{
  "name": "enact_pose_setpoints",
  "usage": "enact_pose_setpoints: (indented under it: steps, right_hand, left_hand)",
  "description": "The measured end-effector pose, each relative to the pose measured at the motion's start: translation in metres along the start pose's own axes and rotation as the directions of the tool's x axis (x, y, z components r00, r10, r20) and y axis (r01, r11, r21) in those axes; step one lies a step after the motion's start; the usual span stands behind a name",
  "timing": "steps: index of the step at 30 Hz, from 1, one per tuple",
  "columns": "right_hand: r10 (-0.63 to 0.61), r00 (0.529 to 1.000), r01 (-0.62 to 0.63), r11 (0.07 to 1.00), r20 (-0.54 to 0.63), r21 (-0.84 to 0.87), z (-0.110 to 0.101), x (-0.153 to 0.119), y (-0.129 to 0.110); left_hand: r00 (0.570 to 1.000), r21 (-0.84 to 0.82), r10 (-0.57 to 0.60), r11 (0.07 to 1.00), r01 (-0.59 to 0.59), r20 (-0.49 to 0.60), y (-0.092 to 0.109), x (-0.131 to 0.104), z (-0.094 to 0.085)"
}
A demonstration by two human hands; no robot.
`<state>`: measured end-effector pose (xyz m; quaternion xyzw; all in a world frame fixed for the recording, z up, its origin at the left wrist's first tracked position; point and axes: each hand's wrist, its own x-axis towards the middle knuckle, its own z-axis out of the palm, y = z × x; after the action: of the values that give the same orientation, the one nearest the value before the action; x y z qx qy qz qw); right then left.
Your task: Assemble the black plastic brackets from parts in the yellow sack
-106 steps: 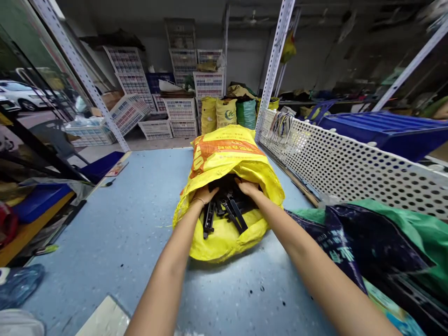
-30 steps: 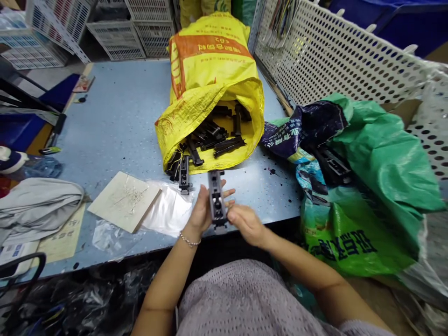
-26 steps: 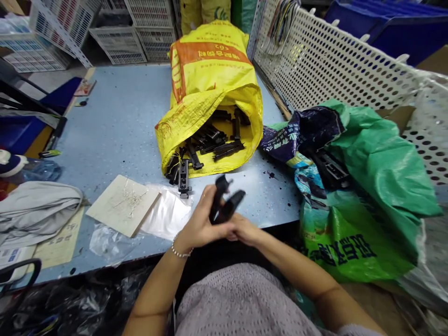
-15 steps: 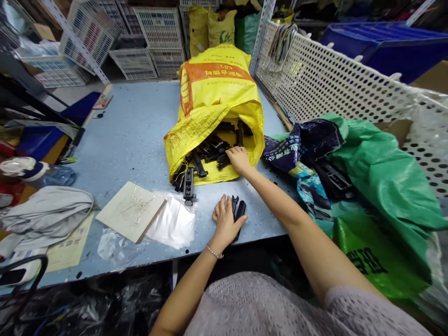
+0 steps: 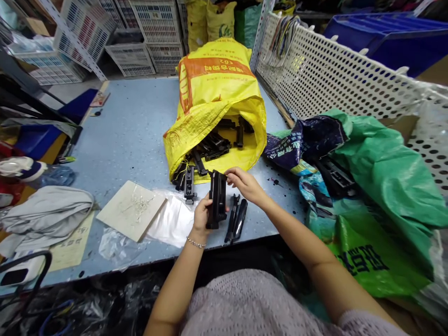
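My left hand [image 5: 201, 214] is wrapped round a long black plastic part [image 5: 217, 200], held up over the front of the table. At that part's upper right edge are the bent, pinched fingers of my right hand [image 5: 247, 185]. Two slim black pieces [image 5: 236, 219] lie side by side on the table just right of the held part. Behind my hands a yellow woven sack [image 5: 217, 88] lies with its mouth towards me. Several black plastic parts [image 5: 215, 144] show inside it, and one black part [image 5: 189, 183] rests at its lip.
Left of my hands are a clear plastic bag [image 5: 175, 219], a square pale board [image 5: 131, 210] with tiny bits on it, and a grey cloth [image 5: 49, 210]. A green sack [image 5: 385, 172] with black parts stands at the right, before a white perforated panel [image 5: 329, 74].
My right hand has come out of the sack's mouth towards me. My left hand has left the two slim pieces, moved left and up, and now holds a black plastic part.
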<state>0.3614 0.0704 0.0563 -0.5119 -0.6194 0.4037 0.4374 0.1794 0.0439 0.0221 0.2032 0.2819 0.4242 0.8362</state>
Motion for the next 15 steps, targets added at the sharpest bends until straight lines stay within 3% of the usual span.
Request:
enact_pose_setpoints:
  steps: [4,10,12,15]
  right_hand:
    - [0.049,0.994,-0.064,0.986,0.101,0.155,0.008,0.008,-0.003]
    - [-0.02,0.993,0.033,0.994,0.118,-0.108,0.019,0.004,-0.011]
    - [0.043,0.987,-0.045,0.999,0.157,0.009,0.021,0.007,-0.011]
    - [0.212,0.95,-0.262,0.939,0.23,0.221,0.023,0.007,-0.011]
  left_hand:
    - [0.985,-0.157,-0.089,0.981,0.112,0.15,0.01,-0.016,0.0]
    - [0.985,-0.091,-0.111,0.988,0.124,0.131,0.015,-0.023,0.005]
    - [0.996,0.032,-0.058,0.998,0.055,0.071,0.012,-0.023,0.005]
    - [0.997,0.215,0.079,0.974,-0.074,-0.014,0.008,-0.02,0.004]
